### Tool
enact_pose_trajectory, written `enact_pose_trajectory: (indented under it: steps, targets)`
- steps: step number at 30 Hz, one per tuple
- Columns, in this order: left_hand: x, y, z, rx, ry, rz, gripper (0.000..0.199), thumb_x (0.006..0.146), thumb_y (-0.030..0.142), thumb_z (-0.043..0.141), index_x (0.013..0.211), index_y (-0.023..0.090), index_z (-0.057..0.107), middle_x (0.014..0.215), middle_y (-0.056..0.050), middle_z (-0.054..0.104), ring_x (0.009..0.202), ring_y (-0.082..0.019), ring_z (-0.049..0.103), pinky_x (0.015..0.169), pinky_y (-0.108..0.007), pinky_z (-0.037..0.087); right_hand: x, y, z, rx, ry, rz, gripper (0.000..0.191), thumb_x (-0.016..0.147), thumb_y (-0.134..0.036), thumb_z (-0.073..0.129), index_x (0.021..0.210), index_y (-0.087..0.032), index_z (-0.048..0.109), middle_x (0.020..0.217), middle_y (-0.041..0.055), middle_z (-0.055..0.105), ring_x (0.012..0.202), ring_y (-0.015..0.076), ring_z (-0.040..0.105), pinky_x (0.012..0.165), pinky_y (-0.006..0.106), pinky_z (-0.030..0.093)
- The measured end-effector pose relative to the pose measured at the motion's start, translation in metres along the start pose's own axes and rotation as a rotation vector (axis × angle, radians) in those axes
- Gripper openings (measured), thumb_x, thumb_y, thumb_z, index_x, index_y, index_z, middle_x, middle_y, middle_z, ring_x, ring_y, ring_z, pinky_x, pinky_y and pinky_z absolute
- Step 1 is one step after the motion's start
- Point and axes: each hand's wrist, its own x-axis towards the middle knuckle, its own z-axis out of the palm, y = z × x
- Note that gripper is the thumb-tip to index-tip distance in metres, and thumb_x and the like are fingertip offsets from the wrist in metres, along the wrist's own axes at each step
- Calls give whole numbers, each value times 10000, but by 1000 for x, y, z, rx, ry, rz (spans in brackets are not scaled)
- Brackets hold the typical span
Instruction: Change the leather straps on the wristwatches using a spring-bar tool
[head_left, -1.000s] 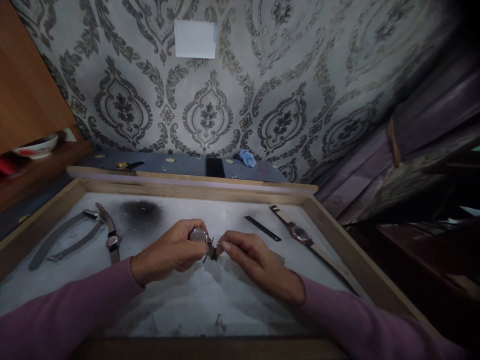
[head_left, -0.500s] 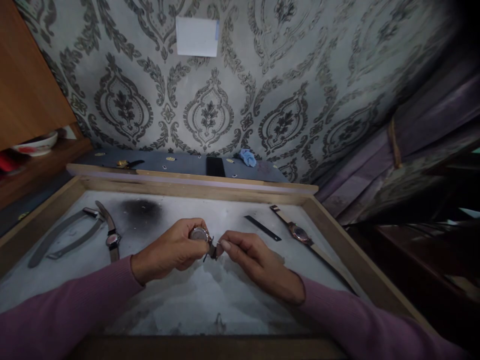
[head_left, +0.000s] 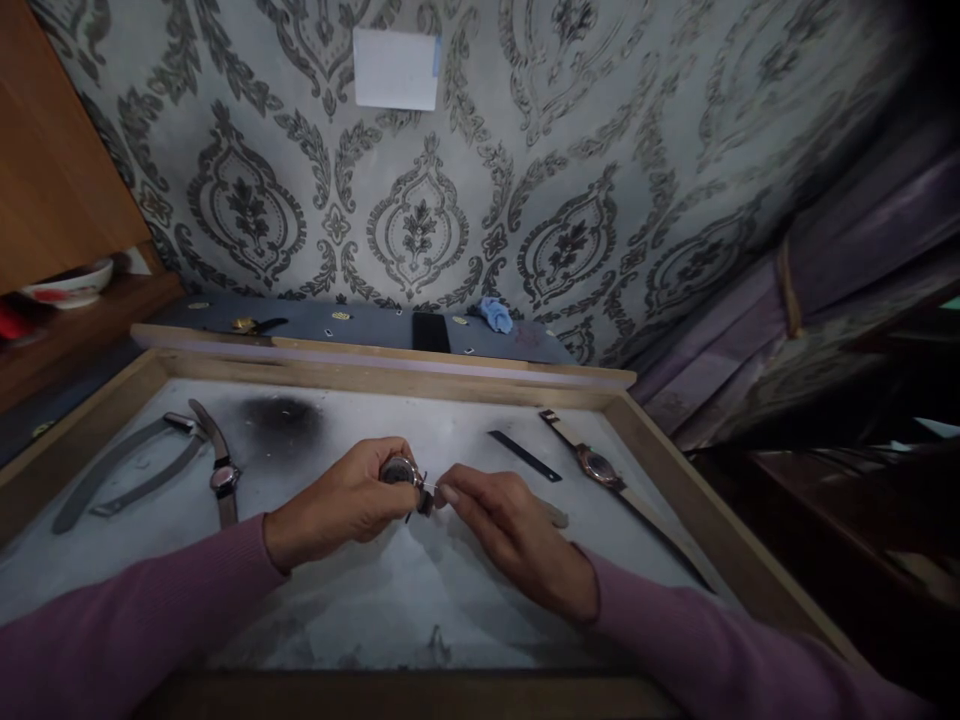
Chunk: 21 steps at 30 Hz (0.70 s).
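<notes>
My left hand (head_left: 352, 500) is closed around a wristwatch (head_left: 397, 468), its round face turned up between thumb and fingers. A short dark piece of strap (head_left: 424, 500) juts from the watch's right side. My right hand (head_left: 506, 525) is pinched shut beside it, thumb against forefinger, on a thin, bright, pin-like piece (head_left: 430, 486) that reaches the watch's edge. The fingertips hide most of this piece. Both hands are just above the pale bottom of a shallow wooden tray (head_left: 390, 367).
Left in the tray are a grey strap (head_left: 150, 480) and a watch on a brown strap (head_left: 224, 478). On the right lie a flat dark blade (head_left: 525, 456) and another watch (head_left: 598, 466). Behind the rim are a black phone-like slab (head_left: 430, 333) and a blue cloth (head_left: 496, 315).
My right hand has shifted slightly left and its wrist has turned a little. More of the bright pin-like piece shows between the hands. The watch in my left hand has tilted slightly.
</notes>
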Motion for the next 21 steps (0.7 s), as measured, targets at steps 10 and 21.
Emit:
enact_pose_trajectory:
  steps: [10, 21]
  targets:
    - [-1, -1, 2, 168, 39, 43, 100, 690, 127, 501, 717, 198, 436, 488, 122, 318, 400, -44, 241, 355, -167, 181, 0, 0, 2, -6, -13, 51, 279, 981, -281, 348, 715, -213, 400, 594, -44, 390, 526, 107, 378, 534, 254, 302]
    - [0, 0, 1, 244, 28, 49, 80, 710, 153, 491, 715, 197, 424, 517, 117, 332, 413, -45, 269, 372, -163, 203, 4, 4, -8, 184, -130, 5, 290, 1003, -326, 339, 1015, -157, 575, 656, -18, 515, 576, 109, 491, 575, 243, 419]
